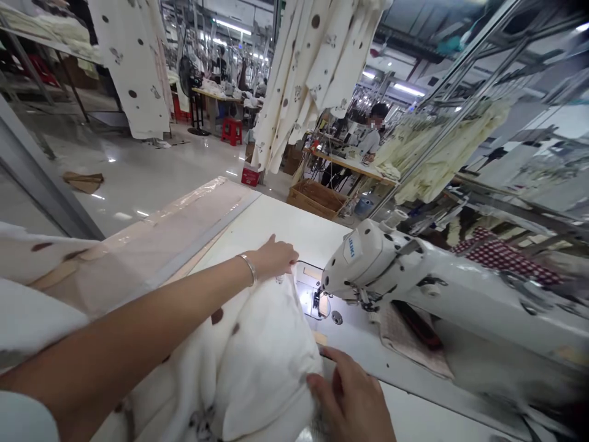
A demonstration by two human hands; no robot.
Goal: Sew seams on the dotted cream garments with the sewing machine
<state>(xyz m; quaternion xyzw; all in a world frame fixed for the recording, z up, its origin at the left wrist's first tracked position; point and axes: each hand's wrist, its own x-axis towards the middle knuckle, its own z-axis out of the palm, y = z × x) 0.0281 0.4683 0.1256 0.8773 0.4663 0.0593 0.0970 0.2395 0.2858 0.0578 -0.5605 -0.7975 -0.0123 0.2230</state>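
A white fleecy fabric piece with brown spots point(262, 356) lies bunched over the near side of the sewing table, left of the needle area. At its far corner, my left hand point(276, 256) is closed on the fabric, with the arm stretched across the cloth. My right hand point(356, 393) pinches the fabric's right edge nearer to me, thumb and forefinger on it. The white sewing machine point(368, 258) stands to the right, its lamp lighting the needle plate point(307, 298). The fabric's edge lies beside the plate, apart from the presser foot point(317, 299).
A checked cloth with a dark red and black object point(421, 325) lies under the machine arm. Spotted cloth panels point(304, 80) hang beyond the white tabletop point(285, 224). A cardboard box point(317, 197) and red stool point(231, 131) stand on the floor. A person point(370, 141) sits at another table.
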